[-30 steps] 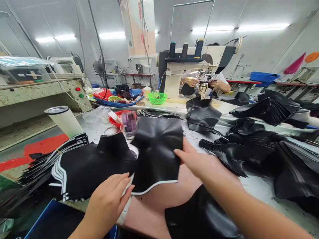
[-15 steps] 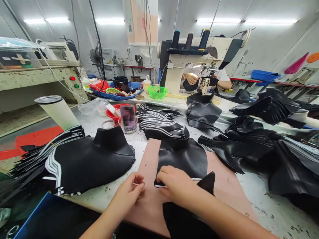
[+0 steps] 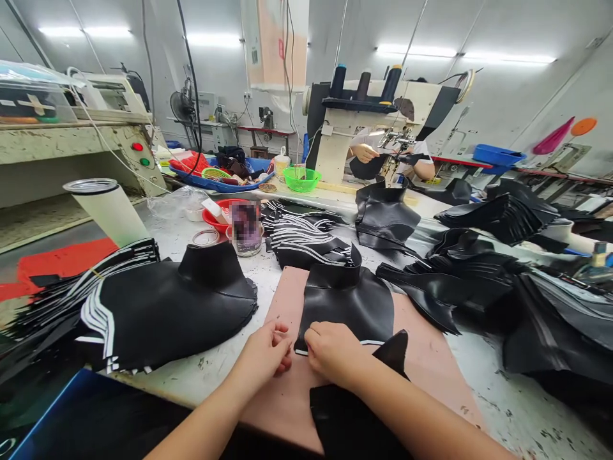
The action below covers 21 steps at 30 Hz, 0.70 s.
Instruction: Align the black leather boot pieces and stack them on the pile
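Note:
A black leather shoe-upper piece (image 3: pixel 349 300) lies on a pinkish board (image 3: pixel 287 402), with a white strip along its lower edge. My right hand (image 3: pixel 335 351) rests on that edge near the left corner, its fingers curled and closed at the white strip. Just left of it, my left hand (image 3: pixel 268 348) hovers over the board with thumb and fingers bent together; whatever they may hold is too small to make out. Another black leather piece (image 3: pixel 349 415) lies under my right forearm, with a pointed flap (image 3: pixel 393 351) rising beside the wrist.
A stack of black uppers with white edges (image 3: pixel 167 306) stands at left, beside a pale tumbler (image 3: pixel 108 214). More black pieces (image 3: pixel 472 275) are heaped at right. Behind are a red bowl (image 3: pixel 218 220), a green basket (image 3: pixel 301 180) and a sewing machine (image 3: pixel 335 147) with another person's hand (image 3: pixel 364 153).
My left hand has moved slightly right and up, closer to the right hand. My right hand's fingers have drawn in tighter at the leather edge. The view has shifted slightly.

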### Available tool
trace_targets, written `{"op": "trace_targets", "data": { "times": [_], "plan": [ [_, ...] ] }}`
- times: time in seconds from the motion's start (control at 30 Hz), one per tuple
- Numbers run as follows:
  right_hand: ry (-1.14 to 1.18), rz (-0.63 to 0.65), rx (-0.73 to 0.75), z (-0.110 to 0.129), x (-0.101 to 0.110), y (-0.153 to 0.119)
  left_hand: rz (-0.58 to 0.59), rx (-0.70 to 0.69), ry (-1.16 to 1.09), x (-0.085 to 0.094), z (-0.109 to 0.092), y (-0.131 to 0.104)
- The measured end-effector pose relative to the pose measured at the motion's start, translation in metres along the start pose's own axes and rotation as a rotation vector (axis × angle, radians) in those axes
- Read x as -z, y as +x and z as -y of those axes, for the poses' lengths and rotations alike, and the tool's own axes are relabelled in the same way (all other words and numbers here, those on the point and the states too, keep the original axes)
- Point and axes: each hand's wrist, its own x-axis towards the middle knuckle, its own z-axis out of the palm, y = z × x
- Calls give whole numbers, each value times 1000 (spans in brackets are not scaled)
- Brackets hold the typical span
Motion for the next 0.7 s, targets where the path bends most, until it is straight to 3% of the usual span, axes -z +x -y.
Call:
{"op": "trace_targets", "data": {
  "times": [0.17,0.47,0.6,0.7],
  "plan": [
    [17,-42,19,-8,4,0,-15,-58,51,-2,7,8],
    [17,-207,126,0,-14,-15,1,-34,46,-8,-3,-7],
    [101,-290,93,-2,-10,-30,10,-72,4,-20,-5,-14],
    [301,-371,51,-3,-8,-35,9,-110,-13,-26,-5,-16]
  ]
}}
